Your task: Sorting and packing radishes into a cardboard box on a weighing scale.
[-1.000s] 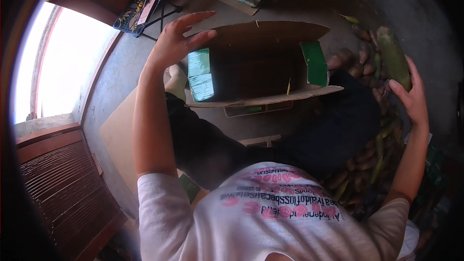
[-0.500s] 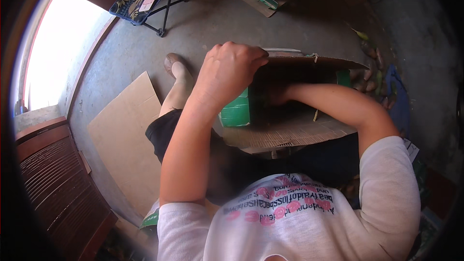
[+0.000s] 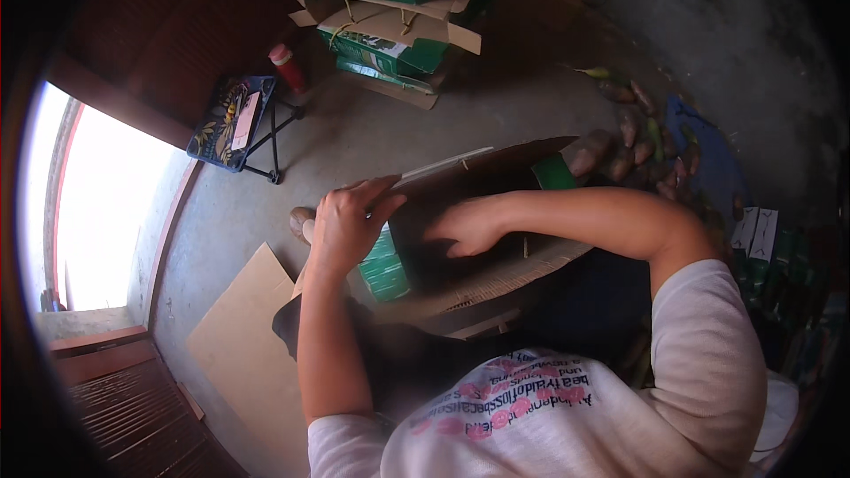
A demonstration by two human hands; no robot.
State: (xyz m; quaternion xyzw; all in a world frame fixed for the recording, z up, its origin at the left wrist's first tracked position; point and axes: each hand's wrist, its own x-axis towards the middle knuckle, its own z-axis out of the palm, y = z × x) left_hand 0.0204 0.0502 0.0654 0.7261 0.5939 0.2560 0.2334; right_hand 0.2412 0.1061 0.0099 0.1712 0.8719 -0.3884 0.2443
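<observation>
An open cardboard box [image 3: 383, 267], green outside and brown inside, lies across my lap. My left hand [image 3: 345, 223] is at its far left corner, fingers and thumb closed on the edge of the raised far flap [image 3: 482, 159]. Inside the box, my right hand [image 3: 471, 226] reaches leftward, palm down, its fingers stretched out and slightly apart toward the shaded left end. I see nothing held in it, though the dark interior partly hides the fingertips. The corrugated near flap [image 3: 509, 285] folds toward me.
Green cartons with cord handles [image 3: 381, 44] are stacked ahead. A folding stool [image 3: 217, 146] and a red bottle [image 3: 287, 69] stand at the left. Long brownish tubers [image 3: 624, 137] lie on the floor at the right. A flat cardboard sheet [image 3: 239, 336] rests at the left.
The view has swung up and rightward, showing more cartons and tubers. My left hand has lowered with the far flap, while my right hand's fingers have come into clearer sight inside the box.
</observation>
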